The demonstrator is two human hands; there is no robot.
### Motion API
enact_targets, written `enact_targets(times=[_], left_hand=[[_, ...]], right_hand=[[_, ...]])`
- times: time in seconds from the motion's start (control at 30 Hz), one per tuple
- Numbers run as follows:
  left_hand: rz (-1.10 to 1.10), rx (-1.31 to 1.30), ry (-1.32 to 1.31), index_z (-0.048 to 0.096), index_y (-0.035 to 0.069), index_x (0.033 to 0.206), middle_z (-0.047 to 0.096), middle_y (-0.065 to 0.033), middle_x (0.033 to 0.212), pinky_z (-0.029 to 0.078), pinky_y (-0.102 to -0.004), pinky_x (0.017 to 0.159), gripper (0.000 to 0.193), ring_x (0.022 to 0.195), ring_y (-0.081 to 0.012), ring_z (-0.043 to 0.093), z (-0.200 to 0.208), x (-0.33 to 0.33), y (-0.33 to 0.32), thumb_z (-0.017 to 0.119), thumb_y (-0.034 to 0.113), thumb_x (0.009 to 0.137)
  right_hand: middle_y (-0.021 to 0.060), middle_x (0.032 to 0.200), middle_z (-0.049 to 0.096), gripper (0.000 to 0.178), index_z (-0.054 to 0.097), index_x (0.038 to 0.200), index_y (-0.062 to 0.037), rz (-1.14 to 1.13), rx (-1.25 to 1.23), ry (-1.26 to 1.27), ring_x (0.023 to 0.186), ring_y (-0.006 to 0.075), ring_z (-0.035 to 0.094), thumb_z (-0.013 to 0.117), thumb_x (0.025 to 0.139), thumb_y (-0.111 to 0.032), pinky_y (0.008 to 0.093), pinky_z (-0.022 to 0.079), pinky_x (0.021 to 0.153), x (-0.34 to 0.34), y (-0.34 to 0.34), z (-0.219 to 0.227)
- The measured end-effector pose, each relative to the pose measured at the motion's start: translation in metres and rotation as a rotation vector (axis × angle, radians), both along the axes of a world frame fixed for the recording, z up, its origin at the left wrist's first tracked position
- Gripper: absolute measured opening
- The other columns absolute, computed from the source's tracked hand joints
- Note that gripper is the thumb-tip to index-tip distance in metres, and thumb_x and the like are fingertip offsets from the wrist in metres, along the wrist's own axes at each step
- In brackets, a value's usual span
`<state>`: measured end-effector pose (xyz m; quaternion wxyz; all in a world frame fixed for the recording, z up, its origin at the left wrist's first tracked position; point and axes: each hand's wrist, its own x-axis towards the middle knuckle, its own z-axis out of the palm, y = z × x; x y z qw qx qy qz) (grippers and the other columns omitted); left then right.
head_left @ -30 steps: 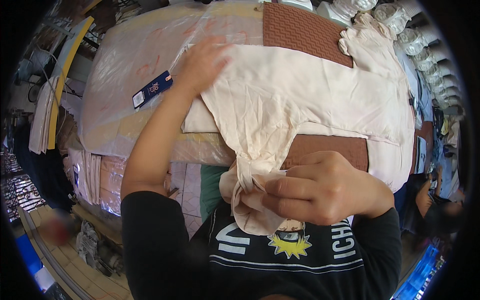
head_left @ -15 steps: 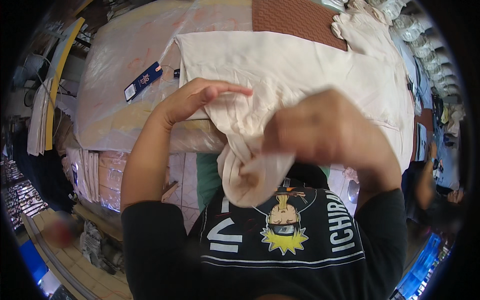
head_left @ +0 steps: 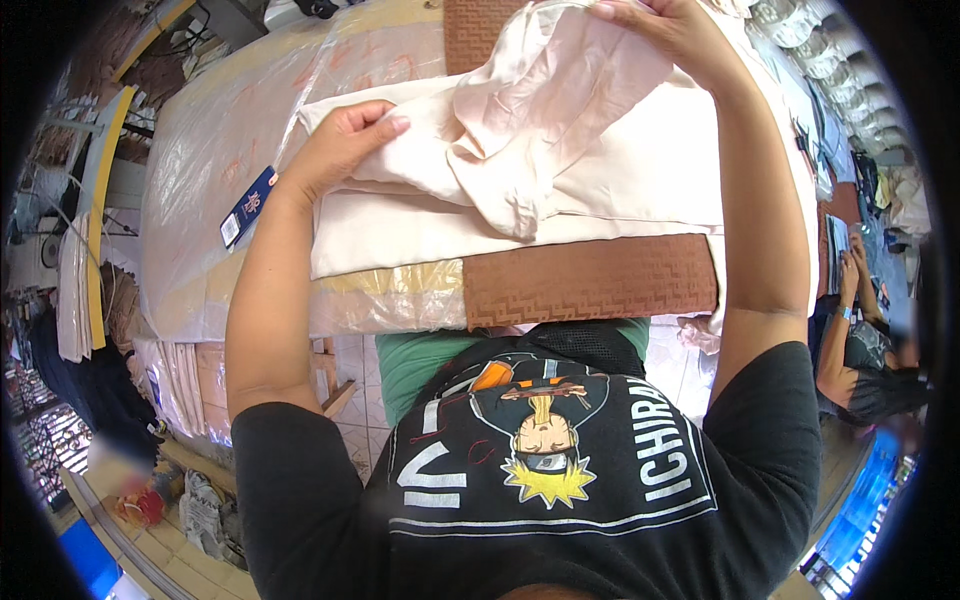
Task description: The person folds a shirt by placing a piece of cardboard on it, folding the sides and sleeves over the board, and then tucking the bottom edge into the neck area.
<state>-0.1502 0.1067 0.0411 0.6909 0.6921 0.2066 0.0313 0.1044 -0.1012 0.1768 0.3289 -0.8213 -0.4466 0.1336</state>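
Note:
A cream cloth garment (head_left: 620, 190) lies spread across the table, and a loose part of it is lifted up. My left hand (head_left: 345, 145) pinches the garment near its left end, thumb against fingers. Farther off at the top right, my right hand (head_left: 680, 40) is closed on the raised part, which hangs in folds between the two hands. Whether that part is a leg or a sleeve I cannot tell. A dark blue hang tag (head_left: 248, 208) lies beside my left wrist, on the plastic sheet (head_left: 210, 150).
A brown textured mat (head_left: 590, 285) shows under the garment. Along the left stand a yellow-edged panel (head_left: 97, 230) and plastic-wrapped stacked cloth (head_left: 180, 375). White bundles (head_left: 840, 70) line the far right. At the right edge, a co-worker's hands (head_left: 853, 265) are at folded blue cloth (head_left: 838, 240).
My right hand has swung up and away from my body, raising the loose part that hung over the table edge. My left hand has moved left and slightly away, closing on the garment.

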Motion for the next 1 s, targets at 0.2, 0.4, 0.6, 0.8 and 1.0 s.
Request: enact_targets(times=[0.2,0.4,0.6,0.8,1.0], left_hand=[[0.033,0.681,0.028,0.065,0.005,0.099,0.064,-0.0022,0.090,0.047,-0.0251,0.075,0.026,0.081,-0.0110,0.059,0.007,0.025,-0.008,0.064,0.026,0.085],[0.248,1.016,-0.142,0.062,0.006,0.100,0.061,-0.0096,0.100,0.048,-0.0333,0.075,0.027,0.088,-0.0244,0.059,0.020,0.030,-0.092,0.069,0.021,0.079],[0.398,1.215,-0.142,0.057,0.004,0.100,0.060,-0.0097,0.096,0.047,-0.0347,0.078,0.032,0.091,-0.0257,0.058,0.011,0.027,-0.178,0.072,0.014,0.073],[0.483,0.880,-0.307,0.059,0.002,0.090,0.059,-0.0106,0.091,0.046,-0.0333,0.080,0.020,0.086,-0.0255,0.059,0.008,0.021,-0.155,0.058,-0.006,0.072],[0.278,1.150,-0.216,0.061,0.012,0.083,0.059,-0.0019,0.096,0.034,-0.0400,0.091,0.014,0.099,-0.0207,0.054,-0.010,0.001,-0.146,0.064,0.005,0.071]], right_hand=[[-0.0010,0.075,0.065,0.030,0.068,0.087,-0.0053,-0.131,-0.033,0.298,0.063,0.0054,0.057,0.065,0.086,-0.035,0.0219,0.046,0.059,0.042,-0.070,-0.097],[0.0050,0.075,0.066,0.039,0.068,0.088,-0.0010,-0.297,-0.086,0.375,0.063,0.0104,0.056,0.066,0.083,-0.040,0.0234,0.046,0.067,0.023,-0.090,-0.109],[0.0060,0.083,0.067,0.042,0.067,0.097,0.0014,-0.265,-0.173,0.331,0.077,0.0112,0.059,0.065,0.083,-0.038,0.0235,0.043,0.075,0.019,-0.062,-0.096],[-0.0026,0.080,0.063,0.029,0.068,0.093,-0.0054,-0.145,0.475,0.515,0.074,0.0062,0.054,0.063,0.086,-0.033,0.0219,0.041,0.074,0.047,-0.057,-0.091],[-0.0007,0.079,0.062,0.023,0.068,0.092,-0.0044,-0.282,-0.043,0.404,0.073,0.0077,0.053,0.064,0.085,-0.026,0.0229,0.042,0.073,0.035,-0.140,-0.110]])
